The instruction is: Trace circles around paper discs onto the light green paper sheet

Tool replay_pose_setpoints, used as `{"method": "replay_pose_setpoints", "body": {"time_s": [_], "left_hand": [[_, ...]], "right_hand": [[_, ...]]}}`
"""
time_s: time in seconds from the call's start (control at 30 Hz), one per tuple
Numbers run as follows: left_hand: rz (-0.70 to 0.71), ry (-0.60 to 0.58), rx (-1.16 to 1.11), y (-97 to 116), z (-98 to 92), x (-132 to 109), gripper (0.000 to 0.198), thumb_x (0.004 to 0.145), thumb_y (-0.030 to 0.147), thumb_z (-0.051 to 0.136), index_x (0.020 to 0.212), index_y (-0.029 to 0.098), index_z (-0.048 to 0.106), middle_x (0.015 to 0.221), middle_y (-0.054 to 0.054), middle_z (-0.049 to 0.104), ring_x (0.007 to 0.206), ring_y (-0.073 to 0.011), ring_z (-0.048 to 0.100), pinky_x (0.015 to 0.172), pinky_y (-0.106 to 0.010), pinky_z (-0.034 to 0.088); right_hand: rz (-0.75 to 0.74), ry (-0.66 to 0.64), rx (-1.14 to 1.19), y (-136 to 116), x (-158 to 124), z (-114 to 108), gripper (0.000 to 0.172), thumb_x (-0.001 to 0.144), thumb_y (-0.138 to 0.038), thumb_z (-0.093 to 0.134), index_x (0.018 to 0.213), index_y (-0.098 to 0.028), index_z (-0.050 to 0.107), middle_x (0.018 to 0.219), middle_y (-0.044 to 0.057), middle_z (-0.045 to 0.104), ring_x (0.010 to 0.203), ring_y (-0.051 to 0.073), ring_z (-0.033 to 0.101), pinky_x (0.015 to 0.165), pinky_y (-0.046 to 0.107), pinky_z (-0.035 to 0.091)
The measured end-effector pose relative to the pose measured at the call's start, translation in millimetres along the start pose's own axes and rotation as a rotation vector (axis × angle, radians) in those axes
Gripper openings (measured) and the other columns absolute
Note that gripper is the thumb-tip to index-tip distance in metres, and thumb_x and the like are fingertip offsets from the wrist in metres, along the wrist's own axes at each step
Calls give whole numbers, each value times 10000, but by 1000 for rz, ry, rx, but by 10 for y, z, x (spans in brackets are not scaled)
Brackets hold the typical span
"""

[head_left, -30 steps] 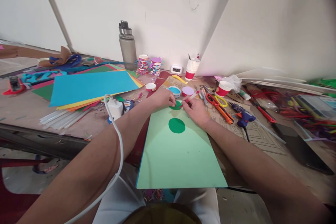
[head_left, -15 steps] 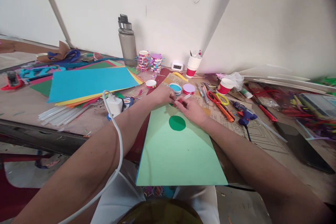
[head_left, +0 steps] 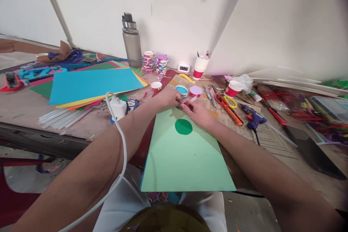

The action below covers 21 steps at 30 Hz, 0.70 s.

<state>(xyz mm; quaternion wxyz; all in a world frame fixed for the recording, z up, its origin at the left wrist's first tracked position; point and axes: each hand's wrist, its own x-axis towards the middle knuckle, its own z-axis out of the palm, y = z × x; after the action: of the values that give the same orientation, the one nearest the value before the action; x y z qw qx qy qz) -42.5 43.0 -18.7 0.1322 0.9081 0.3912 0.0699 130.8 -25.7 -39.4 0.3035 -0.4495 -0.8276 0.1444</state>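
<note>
A light green sheet of paper (head_left: 185,159) lies on the table in front of me, with a dark green paper circle (head_left: 183,126) on its upper half. At the sheet's far edge my left hand (head_left: 170,98) is closed on a second dark green circle (head_left: 178,108), which is almost hidden under the fingers. My right hand (head_left: 198,112) grips a red and white pen (head_left: 191,100), its tip against that hidden circle. Both hands meet at the top of the sheet.
A stack of coloured paper sheets (head_left: 92,83) lies at the left, with glue sticks (head_left: 59,119) before it. A grey bottle (head_left: 131,41) and paper cups (head_left: 200,66) stand by the wall. Red scissors (head_left: 225,103), a blue glue gun (head_left: 252,119) and small lids (head_left: 181,90) lie at the right. A white cable (head_left: 119,145) crosses my left arm.
My hands have closed in over the second green circle, which showed more a second ago. The pen has tipped lower. My head has shifted a little.
</note>
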Motion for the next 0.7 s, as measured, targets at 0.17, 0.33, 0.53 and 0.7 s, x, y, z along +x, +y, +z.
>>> {"method": "replay_pose_setpoints", "body": {"time_s": [0.17,0.33,0.53,0.7], "left_hand": [[1,4,-33,-3,1,4,143,767,295,658,720,245,784,861,38,766,797,-138,630,640,-237,366],[7,12,-53,-19,13,9,123,762,289,678,741,252,793,881,42,768,813,-133,639,648,-225,378],[-4,16,-53,-47,31,16,114,754,265,691,786,241,798,913,41,773,839,-129,653,665,-202,393],[-6,27,-62,-56,37,14,106,755,254,704,800,245,799,942,45,775,878,-134,660,689,-195,407]], "right_hand": [[28,-11,4,9,-16,-25,257,920,-320,452,732,-224,598,657,19,624,600,167,528,634,304,404],[31,-10,-12,39,-32,-53,274,913,-320,455,701,-214,593,647,26,613,603,163,521,617,295,387],[61,-15,64,74,-49,-92,216,893,-300,484,777,-189,628,565,-18,535,526,126,459,561,257,358],[101,3,81,124,-56,-102,186,878,-287,512,777,-179,625,564,-28,531,510,111,438,557,249,350]]}}
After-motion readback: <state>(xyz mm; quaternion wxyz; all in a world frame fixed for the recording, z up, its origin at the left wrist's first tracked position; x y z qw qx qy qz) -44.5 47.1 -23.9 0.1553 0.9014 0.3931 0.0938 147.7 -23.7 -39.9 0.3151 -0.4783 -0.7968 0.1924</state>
